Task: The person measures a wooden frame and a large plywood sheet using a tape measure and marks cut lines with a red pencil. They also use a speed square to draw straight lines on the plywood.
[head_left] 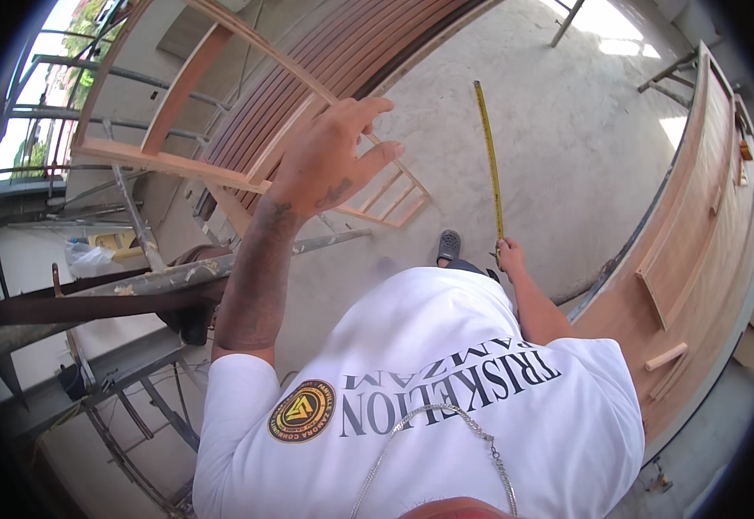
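Grey floor (584, 130) lies beneath a yellow tape measure (492, 164) running toward one o'clock, apparently clamped in the fingers of the right hand (511, 256) at three, the left hand (329, 156) at eleven with fingers apart, in what I judge a measuring step next calling for a steady tape.

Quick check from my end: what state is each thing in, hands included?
Tape measure: yellow blade extended.
Right hand: closed on the tape measure's near end.
Left hand: open, raised, fingers bent; contact with the wooden frame behind it unclear.
Wooden frame: open between its bars.
Short wood piece: lying on the plywood panel.
Dark shoe: worn.
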`<action>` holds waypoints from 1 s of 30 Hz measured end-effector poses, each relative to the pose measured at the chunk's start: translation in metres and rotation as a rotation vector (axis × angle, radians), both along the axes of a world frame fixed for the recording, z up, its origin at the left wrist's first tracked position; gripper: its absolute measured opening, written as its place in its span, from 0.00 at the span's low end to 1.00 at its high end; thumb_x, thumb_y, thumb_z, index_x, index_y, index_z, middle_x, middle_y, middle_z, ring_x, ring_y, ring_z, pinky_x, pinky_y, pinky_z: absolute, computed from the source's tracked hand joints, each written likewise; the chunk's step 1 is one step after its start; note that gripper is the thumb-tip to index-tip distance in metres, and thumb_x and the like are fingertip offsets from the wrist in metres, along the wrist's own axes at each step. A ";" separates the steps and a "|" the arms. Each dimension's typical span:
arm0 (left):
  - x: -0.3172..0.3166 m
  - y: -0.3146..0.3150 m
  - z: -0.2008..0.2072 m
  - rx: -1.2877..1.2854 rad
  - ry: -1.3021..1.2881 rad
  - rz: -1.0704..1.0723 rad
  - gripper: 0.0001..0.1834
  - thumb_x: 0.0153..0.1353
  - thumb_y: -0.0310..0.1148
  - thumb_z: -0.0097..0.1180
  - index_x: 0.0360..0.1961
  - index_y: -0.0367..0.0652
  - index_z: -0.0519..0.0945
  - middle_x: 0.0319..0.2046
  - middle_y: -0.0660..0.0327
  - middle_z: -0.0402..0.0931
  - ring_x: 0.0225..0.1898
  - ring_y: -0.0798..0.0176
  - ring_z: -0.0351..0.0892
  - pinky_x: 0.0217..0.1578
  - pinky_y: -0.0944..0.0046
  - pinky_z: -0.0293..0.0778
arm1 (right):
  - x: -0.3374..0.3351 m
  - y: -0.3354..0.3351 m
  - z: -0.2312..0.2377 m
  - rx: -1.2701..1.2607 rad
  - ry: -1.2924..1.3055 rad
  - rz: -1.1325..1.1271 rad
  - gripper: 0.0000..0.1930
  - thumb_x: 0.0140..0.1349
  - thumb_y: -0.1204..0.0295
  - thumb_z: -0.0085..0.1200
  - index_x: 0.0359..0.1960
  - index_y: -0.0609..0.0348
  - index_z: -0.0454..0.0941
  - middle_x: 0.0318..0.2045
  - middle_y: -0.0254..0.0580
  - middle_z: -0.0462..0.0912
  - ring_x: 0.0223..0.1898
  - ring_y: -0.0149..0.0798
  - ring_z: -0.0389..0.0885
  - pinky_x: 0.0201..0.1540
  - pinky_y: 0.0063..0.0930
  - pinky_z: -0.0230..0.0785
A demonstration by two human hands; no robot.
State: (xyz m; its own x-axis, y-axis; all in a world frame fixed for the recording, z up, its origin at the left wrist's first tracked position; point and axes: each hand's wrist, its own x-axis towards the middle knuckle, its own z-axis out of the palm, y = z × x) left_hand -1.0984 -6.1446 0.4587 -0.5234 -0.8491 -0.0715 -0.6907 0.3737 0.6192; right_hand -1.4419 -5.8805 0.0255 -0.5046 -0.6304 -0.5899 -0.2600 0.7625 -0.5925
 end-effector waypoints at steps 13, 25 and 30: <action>-0.155 0.061 -0.313 0.887 -0.138 0.038 0.30 0.73 0.51 0.53 0.65 0.38 0.74 0.53 0.55 0.78 0.54 0.62 0.76 0.58 0.59 0.71 | 0.055 -0.103 -0.003 0.077 -0.702 -0.521 0.11 0.67 0.68 0.56 0.43 0.61 0.84 0.37 0.45 0.86 0.36 0.43 0.87 0.36 0.41 0.78; -0.041 0.058 -0.517 1.194 -0.424 0.091 0.20 0.71 0.44 0.51 0.56 0.42 0.79 0.43 0.60 0.79 0.45 0.65 0.79 0.50 0.63 0.73 | 0.222 -0.086 -0.150 0.066 -0.920 -0.636 0.11 0.64 0.65 0.60 0.32 0.62 0.85 0.28 0.39 0.82 0.32 0.34 0.80 0.36 0.30 0.71; -0.010 0.055 -0.556 1.478 -0.642 0.333 0.16 0.68 0.40 0.51 0.49 0.41 0.78 0.34 0.60 0.78 0.31 0.62 0.81 0.33 0.62 0.80 | 0.243 -0.078 -0.206 0.091 -0.939 -0.700 0.13 0.64 0.65 0.61 0.35 0.65 0.86 0.24 0.37 0.79 0.27 0.30 0.75 0.31 0.30 0.66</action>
